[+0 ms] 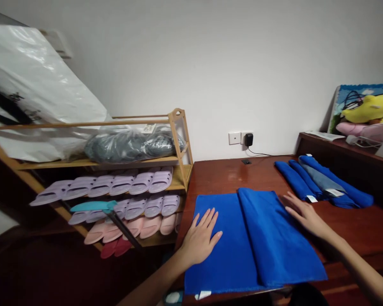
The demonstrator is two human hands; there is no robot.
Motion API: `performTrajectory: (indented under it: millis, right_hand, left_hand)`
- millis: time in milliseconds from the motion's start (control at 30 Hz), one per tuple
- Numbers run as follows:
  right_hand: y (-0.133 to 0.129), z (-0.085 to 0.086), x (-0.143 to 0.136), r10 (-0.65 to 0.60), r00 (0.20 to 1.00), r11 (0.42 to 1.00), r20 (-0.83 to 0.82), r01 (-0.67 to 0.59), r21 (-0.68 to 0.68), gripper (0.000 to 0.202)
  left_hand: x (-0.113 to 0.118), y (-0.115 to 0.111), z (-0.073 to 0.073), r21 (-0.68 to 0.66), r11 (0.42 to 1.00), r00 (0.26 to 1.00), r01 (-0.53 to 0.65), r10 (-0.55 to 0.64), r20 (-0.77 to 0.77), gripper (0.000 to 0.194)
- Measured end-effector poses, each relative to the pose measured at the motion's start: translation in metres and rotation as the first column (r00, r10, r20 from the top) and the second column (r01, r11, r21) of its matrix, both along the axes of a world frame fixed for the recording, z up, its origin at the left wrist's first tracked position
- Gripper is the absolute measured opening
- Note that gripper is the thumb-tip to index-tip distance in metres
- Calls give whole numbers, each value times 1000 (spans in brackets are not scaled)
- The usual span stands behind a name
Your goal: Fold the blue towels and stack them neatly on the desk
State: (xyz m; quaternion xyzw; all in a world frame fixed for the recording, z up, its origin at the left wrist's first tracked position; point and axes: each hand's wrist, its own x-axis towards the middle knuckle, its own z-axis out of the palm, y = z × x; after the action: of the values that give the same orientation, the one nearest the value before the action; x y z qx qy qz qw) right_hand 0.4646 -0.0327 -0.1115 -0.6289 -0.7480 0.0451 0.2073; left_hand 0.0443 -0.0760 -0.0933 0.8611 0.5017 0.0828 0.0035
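Observation:
A blue towel (223,255) lies on the desk near its front edge, its right part folded over toward the middle. My left hand (201,238) rests flat on the single-layer left part, fingers spread. At the right edge of the folded part is my right hand (306,214), fingers stretched out and holding nothing; whether it touches the cloth I cannot tell. A white tag (203,294) sticks out at the towel's lower left corner. Several rolled or folded blue towels (293,180) lie farther right, with a grey-blue one (322,178) among them.
On the left stands a wooden rack (178,148) with purple slippers (137,183), pink slippers (150,226) and a plastic-wrapped dark bundle (130,144). A black adapter (249,139) is plugged into the wall. A raised shelf (367,148) at right holds a yellow plush toy (370,109).

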Motion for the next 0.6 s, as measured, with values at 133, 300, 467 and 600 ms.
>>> performTrajectory:
  millis: [133, 300, 467, 600]
  right_hand:
    - [11, 0, 36, -550, 834, 813, 37, 525, 251, 63]
    - [17, -10, 72, -663, 748, 736, -28, 659, 153, 73]
    - [42, -17, 103, -670, 730, 735, -135, 678, 21, 75]
    - [66, -22, 114, -660, 739, 741, -135, 670, 48, 69]
  left_hand:
    - [-1, 3, -3, 7, 1000, 1000, -1, 1, -11, 60]
    - [-3, 4, -3, 17, 1000, 1000, 3, -3, -22, 58]
    - [-5, 3, -4, 61, 998, 1000, 8, -7, -15, 57]
    - [-8, 5, -6, 89, 996, 1000, 27, -26, -16, 56]
